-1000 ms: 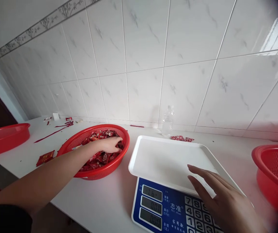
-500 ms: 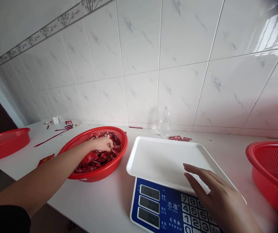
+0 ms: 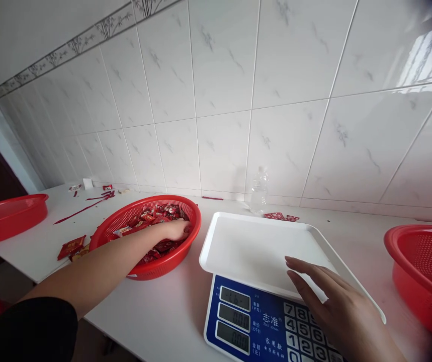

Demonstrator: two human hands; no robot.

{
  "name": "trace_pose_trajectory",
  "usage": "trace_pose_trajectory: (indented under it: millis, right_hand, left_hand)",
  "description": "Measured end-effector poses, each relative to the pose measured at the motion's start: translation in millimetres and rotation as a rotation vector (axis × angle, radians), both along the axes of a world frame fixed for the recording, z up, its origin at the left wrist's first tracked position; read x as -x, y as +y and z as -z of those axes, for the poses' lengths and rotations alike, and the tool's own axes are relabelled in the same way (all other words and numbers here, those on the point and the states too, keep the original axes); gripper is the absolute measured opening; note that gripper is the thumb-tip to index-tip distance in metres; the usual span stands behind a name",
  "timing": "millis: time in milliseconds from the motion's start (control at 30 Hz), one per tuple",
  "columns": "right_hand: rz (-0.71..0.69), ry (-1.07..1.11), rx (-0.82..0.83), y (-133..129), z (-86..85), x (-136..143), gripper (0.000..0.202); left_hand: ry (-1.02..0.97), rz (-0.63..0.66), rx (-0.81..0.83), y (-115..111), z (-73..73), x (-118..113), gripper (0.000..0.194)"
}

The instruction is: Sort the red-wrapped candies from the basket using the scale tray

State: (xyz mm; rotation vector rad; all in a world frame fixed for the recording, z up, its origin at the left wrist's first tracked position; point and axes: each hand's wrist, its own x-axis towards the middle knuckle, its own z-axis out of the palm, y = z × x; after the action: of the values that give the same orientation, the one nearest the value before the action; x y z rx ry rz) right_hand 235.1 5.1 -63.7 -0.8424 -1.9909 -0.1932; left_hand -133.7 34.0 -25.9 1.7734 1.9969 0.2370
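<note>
My left hand [image 3: 178, 230] reaches into a red perforated basket [image 3: 104, 221], against its right inner side. The basket holds many small red-wrapped packets [image 3: 151, 216]. The fingers of that hand are curled down among the packets; what they grip is hidden. Over the near right part of a white weighing tray [image 3: 249, 246] hovers my right hand [image 3: 336, 296], its fingers apart and holding nothing. The tray belongs to a blue digital scale [image 3: 268, 322] with three displays and a keypad, partly covered by my right hand.
Another red basket [image 3: 408, 271] stands at the right edge, and a red tub [image 3: 23, 216] at the far left. By the tiled wall are a clear plastic bottle [image 3: 259, 191] and patterned red wrappers [image 3: 276, 216]. Red packets [image 3: 71, 247] lie left of the middle basket.
My left hand has moved right and slightly forward inside the basket, uncovering packets on the left. The basket has shifted a little; my right hand stays in place.
</note>
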Motion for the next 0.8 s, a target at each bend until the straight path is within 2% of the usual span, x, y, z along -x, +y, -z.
trace_pose_trajectory:
  millis: [67, 133, 300, 400, 500, 633, 800]
  right_hand:
    - [0.005, 0.001, 0.003, 0.8, 0.9, -0.2, 0.034]
    - [0.005, 0.002, 0.008, 1.2, 1.7, -0.6, 0.033]
    - [0.002, 0.003, 0.013, 1.6, 3.4, -2.7, 0.032]
    - [-0.003, 0.002, 0.029, 1.6, 4.2, -4.4, 0.032]
    - [-0.02, 0.0, 0.051, 0.7, 3.1, -4.2, 0.029]
    - [-0.022, 0.045, 0.028, -1.8, -1.0, -1.4, 0.03]
    - [-0.038, 0.065, 0.066, -5.9, -4.2, -0.3, 0.024]
  left_hand:
    - [-0.033, -0.005, 0.038, 2.7, 4.3, -4.5, 0.029]
    - [-0.071, -0.005, 0.057, 2.3, 1.2, -3.3, 0.029]
    - [-0.26, -0.01, -0.018, -12.2, -30.1, 17.3, 0.013]
    - [-0.388, -0.04, -0.091, -25.5, -49.9, 30.3, 0.025]
    - [-0.478, -0.073, -0.125, -34.8, -63.5, 33.7, 0.042]
    - [-0.568, -0.038, -0.136, -36.6, -73.0, 12.6, 0.05]
    - [-0.607, 0.125, -0.143, -29.1, -72.4, -51.6, 0.036]
